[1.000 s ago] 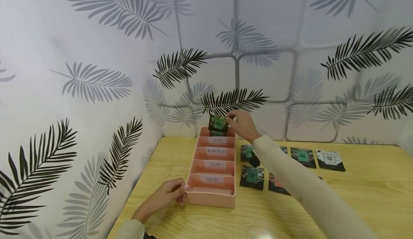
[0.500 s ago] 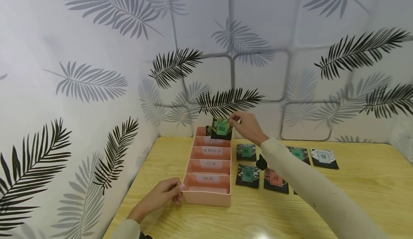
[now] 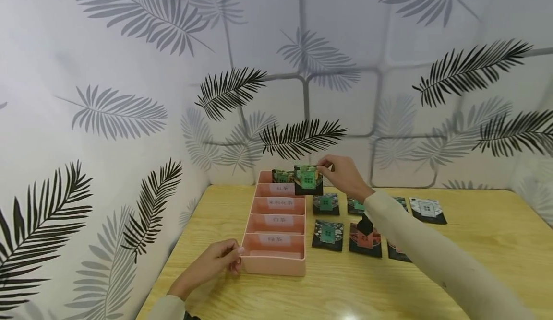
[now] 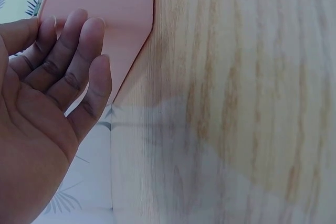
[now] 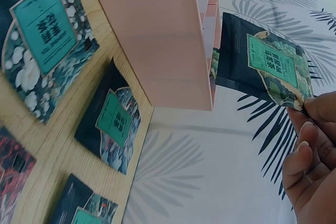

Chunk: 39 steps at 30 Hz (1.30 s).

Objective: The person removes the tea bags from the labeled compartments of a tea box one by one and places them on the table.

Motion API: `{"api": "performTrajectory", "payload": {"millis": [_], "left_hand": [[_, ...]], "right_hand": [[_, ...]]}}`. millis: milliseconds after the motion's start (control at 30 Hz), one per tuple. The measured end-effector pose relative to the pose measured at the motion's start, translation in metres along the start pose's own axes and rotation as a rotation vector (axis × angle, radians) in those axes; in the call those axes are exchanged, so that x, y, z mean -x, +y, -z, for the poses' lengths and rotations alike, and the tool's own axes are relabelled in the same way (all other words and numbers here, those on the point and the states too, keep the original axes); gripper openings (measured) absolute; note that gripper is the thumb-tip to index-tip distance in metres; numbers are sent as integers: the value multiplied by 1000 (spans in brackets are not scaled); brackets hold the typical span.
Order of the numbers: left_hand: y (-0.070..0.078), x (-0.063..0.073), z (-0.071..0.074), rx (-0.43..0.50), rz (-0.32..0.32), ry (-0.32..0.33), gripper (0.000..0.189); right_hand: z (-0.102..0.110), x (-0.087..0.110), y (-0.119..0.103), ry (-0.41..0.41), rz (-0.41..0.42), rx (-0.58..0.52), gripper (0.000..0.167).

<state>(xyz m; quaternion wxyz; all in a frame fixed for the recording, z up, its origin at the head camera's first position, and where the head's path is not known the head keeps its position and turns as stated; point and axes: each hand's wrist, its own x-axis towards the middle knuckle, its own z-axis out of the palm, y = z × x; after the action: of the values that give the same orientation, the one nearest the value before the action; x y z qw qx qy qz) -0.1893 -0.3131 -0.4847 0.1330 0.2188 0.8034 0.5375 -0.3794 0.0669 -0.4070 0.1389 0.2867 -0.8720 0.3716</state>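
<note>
A long pink divider box (image 3: 273, 266) stands on the table, its compartments in a row with white paper labels on the dividers. My left hand (image 3: 212, 266) pinches its near left corner, thumb and index finger at the rim, the other fingers against the outer wall. By one upper corner my right hand (image 3: 343, 173) pinches a black tea sachet (image 3: 308, 181) with a green label, above the box's back right edge. In the right wrist view this tea sachet (image 5: 273, 64) hangs beyond the pink wall. Another sachet (image 3: 279, 176) with similar print stands in the rearmost compartment.
Right of the box several sachets lie in two rows, among them a green-labelled one (image 3: 327, 234), a red-labelled one (image 3: 365, 241) and a white one (image 3: 427, 209). My right forearm passes over some. A leaf-patterned wall covering (image 3: 337, 104) rises behind the wooden table (image 3: 276, 296).
My right hand has drawn the tea sachet out of the rear compartment, rightward and slightly nearer, uncovering the one behind. My left hand stays at the box corner; the head view has shifted a little.
</note>
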Motion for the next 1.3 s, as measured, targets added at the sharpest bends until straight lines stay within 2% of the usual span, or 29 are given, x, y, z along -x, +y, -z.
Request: {"api": "performTrajectory", "payload": {"millis": [300,800,1300], "left_hand": [[0,-1,0,6,12,-4,34],[1,-1,0,-14,18,2,34],[1,-2,-1,-13,21,6,33]], "right_hand": [[20,20,9,22,-7,9,16],[36,51,28,37,-16,53,14],[68,90,51,37,-88,88,16]]}}
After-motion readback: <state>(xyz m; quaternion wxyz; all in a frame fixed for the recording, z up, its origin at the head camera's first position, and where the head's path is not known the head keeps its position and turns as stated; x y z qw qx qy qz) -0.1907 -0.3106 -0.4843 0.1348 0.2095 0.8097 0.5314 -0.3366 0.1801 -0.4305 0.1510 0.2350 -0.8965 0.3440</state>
